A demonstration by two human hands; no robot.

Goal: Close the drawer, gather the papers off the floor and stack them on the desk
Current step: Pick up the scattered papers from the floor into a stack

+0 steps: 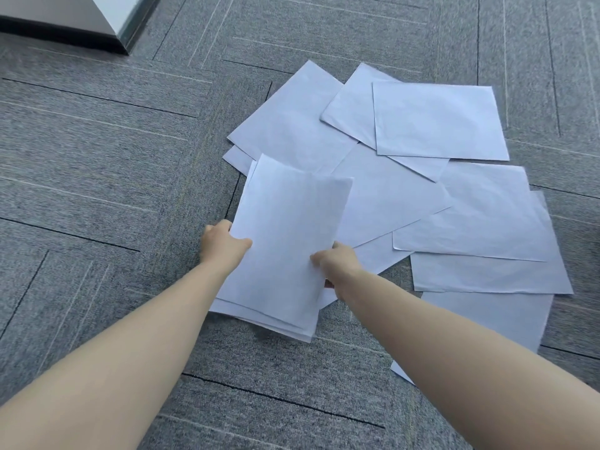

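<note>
Currently both hands grasp a small stack of papers (285, 241), several sheets deep, lifted over the grey carpet (97, 157); left hand (224, 243) pinches its left edge, thumb on top, fingers hidden beneath; right hand (337, 259) pinches the right edge likewise; loose sheets (438, 121) lie overlapping on the carpet beyond and right of the stack, count uncertain; one sheet is partly hidden under the right forearm; a furniture base (65, 24) is cut off at the top-left corner; no drawer or desk top discernible.
</note>
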